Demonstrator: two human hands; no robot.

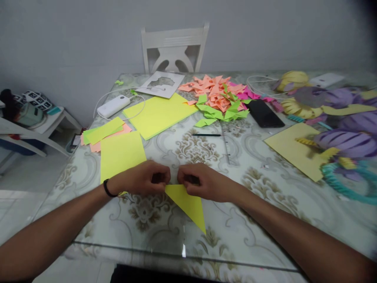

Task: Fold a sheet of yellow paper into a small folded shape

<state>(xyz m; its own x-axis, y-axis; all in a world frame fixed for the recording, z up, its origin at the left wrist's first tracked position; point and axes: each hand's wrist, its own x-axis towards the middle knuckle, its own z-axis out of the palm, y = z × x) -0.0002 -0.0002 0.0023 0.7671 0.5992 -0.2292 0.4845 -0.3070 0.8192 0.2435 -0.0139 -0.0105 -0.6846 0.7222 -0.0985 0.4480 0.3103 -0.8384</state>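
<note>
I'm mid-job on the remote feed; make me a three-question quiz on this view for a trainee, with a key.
1. True or false: the right hand touches the yellow triangle at its top edge.
2. Which lies right beside the phone? A) chair B) power bank C) folded-paper pile
3. Fill in: the dark band is on the ____ wrist.

Key: 1 true; 2 C; 3 left.
</note>
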